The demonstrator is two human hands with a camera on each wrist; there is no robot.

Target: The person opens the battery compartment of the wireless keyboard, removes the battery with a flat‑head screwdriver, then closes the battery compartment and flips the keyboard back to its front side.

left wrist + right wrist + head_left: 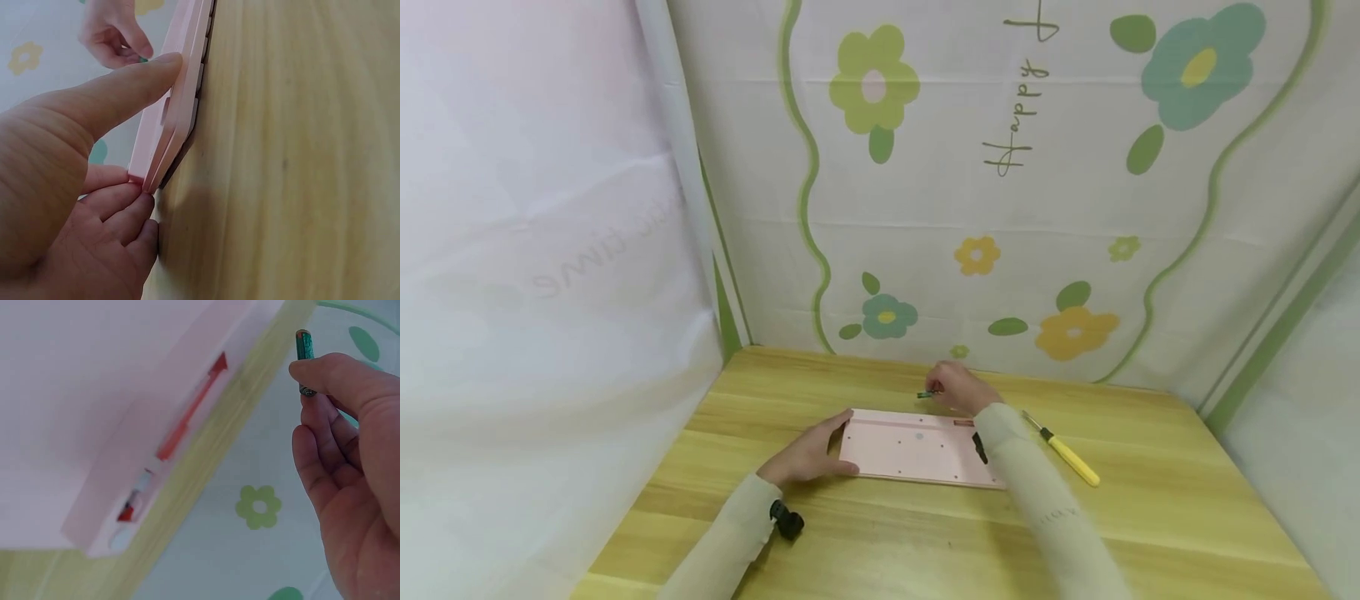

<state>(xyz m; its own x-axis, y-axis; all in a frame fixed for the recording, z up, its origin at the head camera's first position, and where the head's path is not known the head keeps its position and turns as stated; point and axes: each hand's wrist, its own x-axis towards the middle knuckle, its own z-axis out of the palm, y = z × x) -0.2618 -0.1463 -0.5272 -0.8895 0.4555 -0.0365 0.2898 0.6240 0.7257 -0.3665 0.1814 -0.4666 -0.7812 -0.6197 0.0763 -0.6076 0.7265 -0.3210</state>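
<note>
A pink keyboard lies with its screwed back facing up, its dark-edged keys turned toward the table. At its left end my left hand grips it, thumb on the near edge and fingers at the far corner. Just beyond the far edge, my right hand pinches a small green battery between thumb and fingers. In the right wrist view, a narrow battery slot with a red strip inside runs along the keyboard's raised edge. My right forearm hides the keyboard's right end in the head view.
A screwdriver with a yellow handle lies right of the keyboard on the wooden table. Behind the table hangs a white cloth printed with flowers; more cloth encloses the left and right sides.
</note>
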